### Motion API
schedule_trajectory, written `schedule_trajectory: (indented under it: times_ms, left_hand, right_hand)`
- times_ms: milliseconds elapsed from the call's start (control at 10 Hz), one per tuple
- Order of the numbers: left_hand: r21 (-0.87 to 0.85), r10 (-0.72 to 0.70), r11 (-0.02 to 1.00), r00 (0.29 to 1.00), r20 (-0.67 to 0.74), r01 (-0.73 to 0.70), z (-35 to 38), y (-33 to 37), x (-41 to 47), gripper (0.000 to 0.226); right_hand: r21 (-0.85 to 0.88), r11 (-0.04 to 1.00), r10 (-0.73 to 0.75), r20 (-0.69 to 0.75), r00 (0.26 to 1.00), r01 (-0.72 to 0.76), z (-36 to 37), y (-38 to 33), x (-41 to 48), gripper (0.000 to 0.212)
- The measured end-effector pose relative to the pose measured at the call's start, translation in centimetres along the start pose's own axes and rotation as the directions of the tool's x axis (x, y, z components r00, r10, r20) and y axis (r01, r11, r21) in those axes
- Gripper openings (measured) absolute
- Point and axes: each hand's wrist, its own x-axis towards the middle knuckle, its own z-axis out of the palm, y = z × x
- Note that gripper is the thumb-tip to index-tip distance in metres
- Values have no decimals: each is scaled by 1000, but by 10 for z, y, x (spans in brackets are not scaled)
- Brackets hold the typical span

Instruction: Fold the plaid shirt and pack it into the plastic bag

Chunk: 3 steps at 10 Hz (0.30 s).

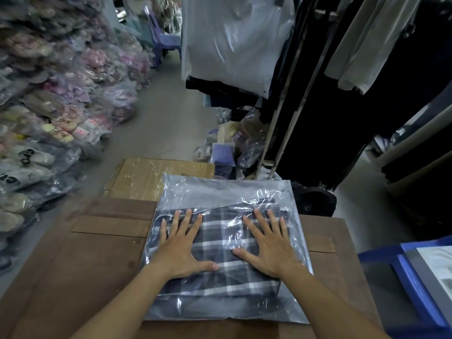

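So the brown bench (97,253) carries everything, and lying flat on it is the plastic bag (220,189) with the folded plaid shirt (220,243) already inside. We've got our left hand (179,250) and right hand (269,250) pressed palm-down on top, fingers (187,221) spread apart and flat, not gripping anything. We reckon it's a light, soft, floppy bundle, and that glossy film looks slippery, so the shirt could slide around inside. Best bet is probably pinching the bag by its side edges, or scooping under it, rather than grabbing the slack far end.
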Motion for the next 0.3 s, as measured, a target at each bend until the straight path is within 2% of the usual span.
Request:
schedule_trajectory:
  times_ms: [200,300]
  left_hand:
    - [-35,-33,999,997,63,35,-21,6,-4,141]
    - [-244,-18,970,998,-66,1,-45,9,0,113]
  right_hand:
    - [73,997,6,34,999,-9,-15,-3,-3,97]
    - [194,981,47,-86,995,-29,-40,-5,-1,92]
